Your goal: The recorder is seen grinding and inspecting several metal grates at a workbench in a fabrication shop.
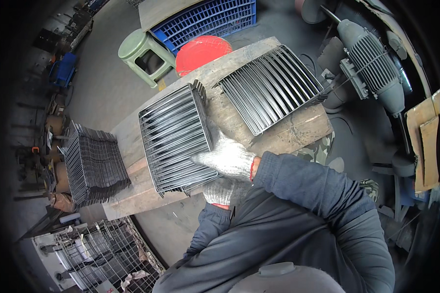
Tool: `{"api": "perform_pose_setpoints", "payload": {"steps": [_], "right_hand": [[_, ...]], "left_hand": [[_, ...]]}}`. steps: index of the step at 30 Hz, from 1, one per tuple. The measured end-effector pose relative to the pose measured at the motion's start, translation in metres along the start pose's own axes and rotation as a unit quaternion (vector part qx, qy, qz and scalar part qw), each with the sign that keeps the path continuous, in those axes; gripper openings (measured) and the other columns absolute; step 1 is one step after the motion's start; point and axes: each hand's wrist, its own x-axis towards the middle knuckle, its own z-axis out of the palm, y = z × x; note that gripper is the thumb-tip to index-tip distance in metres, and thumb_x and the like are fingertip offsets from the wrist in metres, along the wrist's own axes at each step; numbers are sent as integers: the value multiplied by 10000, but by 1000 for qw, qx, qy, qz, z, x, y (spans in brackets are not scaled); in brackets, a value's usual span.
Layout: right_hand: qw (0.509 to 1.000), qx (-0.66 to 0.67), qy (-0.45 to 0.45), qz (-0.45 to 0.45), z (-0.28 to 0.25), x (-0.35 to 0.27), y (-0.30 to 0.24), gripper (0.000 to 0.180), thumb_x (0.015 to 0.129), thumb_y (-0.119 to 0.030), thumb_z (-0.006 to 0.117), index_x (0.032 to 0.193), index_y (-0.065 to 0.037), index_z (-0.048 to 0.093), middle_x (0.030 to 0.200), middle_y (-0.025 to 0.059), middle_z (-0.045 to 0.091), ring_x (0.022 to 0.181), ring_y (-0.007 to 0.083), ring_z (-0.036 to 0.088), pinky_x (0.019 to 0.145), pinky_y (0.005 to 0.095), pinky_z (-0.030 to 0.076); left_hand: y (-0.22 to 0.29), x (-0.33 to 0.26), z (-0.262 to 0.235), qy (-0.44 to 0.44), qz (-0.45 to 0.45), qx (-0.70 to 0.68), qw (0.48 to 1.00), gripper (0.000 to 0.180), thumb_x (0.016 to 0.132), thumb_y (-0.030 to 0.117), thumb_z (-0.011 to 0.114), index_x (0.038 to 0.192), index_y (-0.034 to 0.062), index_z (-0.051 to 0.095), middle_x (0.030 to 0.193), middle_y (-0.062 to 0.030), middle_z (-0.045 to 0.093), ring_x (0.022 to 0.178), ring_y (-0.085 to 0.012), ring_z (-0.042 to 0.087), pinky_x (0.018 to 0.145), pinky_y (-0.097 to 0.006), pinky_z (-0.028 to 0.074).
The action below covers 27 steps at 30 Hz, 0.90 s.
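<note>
Gripping the grey rectangular metal-rack stack (175, 139), the white-gloved right hand (228, 157) should align its edges; whether the white-gloved left hand (218, 193) grasps is hidden.

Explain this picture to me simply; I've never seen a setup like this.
There is no robot here: a person is working with their own two hands, in white gloves. The one picture comes from a wide fisheye camera on the person's head, looking down, so straight edges bend near the rim.

In front is a wooden board. Metal wire racks stand in three groups: a left stack at its left end, a middle group, and a right group.

The right hand is at the edge of the middle group, thumb over the bars. The left hand is by its near corner, partly hidden, so its grip can't be made out.
</note>
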Motion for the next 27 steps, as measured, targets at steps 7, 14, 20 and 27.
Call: {"api": "perform_pose_setpoints", "payload": {"steps": [7, 14, 20, 27], "right_hand": [[999, 26, 3, -19, 3, -13, 26, 928, 934, -494, 762, 1580, 52, 380, 1426, 320, 636, 1307, 456, 638, 1135, 460, 502], [893, -238, 166, -344, -80, -109, -14, 608, 907, -232, 831, 1439, -31, 616, 1383, 182, 677, 1300, 375, 647, 1101, 475, 522], [790, -537, 201, -218, -176, -131, 45, 440, 875, -94, 659, 1311, -39, 663, 1402, 180, 621, 1317, 393, 580, 1190, 624, 372], [716, -609, 229, -252, -185, -110, 48, 405, 972, -141, 550, 1354, -71, 662, 1297, 123, 686, 1208, 344, 640, 1210, 561, 393]], "left_hand": [[-7, -1, -27, -35, 138, 36, 989, 570, 1091, 508, 426, 1472, 146, 646, 1470, -107, 681, 1301, -268, 663, 1109, -419, 505], [28, 0, -92, -209, -328, -837, 385, 449, 1114, 321, 485, 1459, 53, 591, 1505, -145, 633, 1430, -313, 559, 1227, -528, 407], [41, 10, -141, -296, -419, -810, 286, 381, 1149, 266, 498, 1350, -29, 631, 1337, -162, 696, 1191, -280, 697, 1031, -471, 566], [51, 66, -252, -406, -108, -773, 475, 506, 1127, 299, 609, 1463, -79, 584, 1383, -197, 665, 1248, -247, 666, 1057, -383, 568]]}}
